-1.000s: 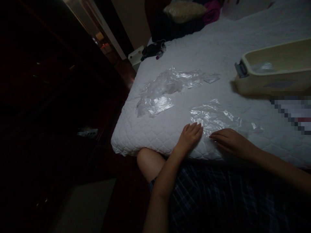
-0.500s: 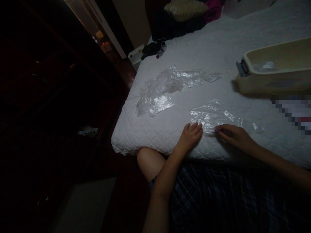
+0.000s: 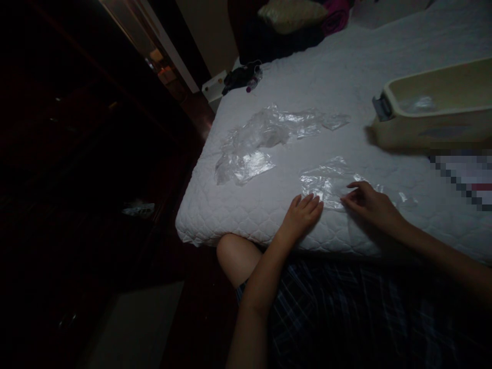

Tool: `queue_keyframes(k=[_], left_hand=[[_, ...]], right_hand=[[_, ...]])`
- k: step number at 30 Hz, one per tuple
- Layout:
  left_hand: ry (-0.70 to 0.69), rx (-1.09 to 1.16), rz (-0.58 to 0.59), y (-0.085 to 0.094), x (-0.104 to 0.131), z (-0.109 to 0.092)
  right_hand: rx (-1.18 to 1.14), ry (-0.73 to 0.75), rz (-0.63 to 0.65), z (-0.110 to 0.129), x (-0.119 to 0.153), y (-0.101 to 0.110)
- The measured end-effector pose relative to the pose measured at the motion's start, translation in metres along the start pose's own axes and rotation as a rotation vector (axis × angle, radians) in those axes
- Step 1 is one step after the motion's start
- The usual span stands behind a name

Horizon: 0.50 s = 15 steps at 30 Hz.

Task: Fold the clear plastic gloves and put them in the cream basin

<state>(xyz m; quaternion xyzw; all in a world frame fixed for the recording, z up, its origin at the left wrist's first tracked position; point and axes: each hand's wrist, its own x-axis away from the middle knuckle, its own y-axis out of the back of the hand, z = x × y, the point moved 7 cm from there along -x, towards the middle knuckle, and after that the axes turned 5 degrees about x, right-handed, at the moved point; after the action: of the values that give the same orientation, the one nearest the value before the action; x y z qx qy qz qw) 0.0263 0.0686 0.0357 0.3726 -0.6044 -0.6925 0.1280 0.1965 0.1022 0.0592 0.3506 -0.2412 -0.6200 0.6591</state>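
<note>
A clear plastic bag [image 3: 326,179] lies spread on the white quilted bed [image 3: 230,212], close to the bed's front edge. My left hand [image 3: 303,212] rests flat at the bag's near left corner, its fingers stretched out and slightly apart. Over the bag's near right part is my right hand [image 3: 369,205], with thumb and forefinger apart; no held object shows between them. A crumpled heap of clear plastic bags [image 3: 265,136] lies farther back to the left.
A long cream bin [image 3: 430,125] with a grey latch lies at the right, some clear plastic inside. Dark cloth and a pillow [image 3: 292,15] are at the back. A small purple-capped item [image 3: 249,88] sits near the far left corner.
My right hand has risen a little away from the bed edge, and its forefinger and thumb have spread apart. My left hand has stayed nearly in place.
</note>
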Motion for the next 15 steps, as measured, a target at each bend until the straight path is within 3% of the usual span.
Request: queue_keyframes(k=[3,8,15], left_hand=[[-0.004,0.027,0.008,-0.0013,0.0005,-0.001],[-0.03,-0.005,0.064,-0.0023,0.001,-0.0038],[-0.085,0.007,0.062,0.001,0.0001,-0.0078]], right_hand=[[0.071,0.041,-0.013,0.0017,-0.0004,0.0014],[0.141,0.186,0.121,0.0055,-0.0009,-0.0056],[0.119,0.153,0.112,0.0015,-0.0033,0.0]])
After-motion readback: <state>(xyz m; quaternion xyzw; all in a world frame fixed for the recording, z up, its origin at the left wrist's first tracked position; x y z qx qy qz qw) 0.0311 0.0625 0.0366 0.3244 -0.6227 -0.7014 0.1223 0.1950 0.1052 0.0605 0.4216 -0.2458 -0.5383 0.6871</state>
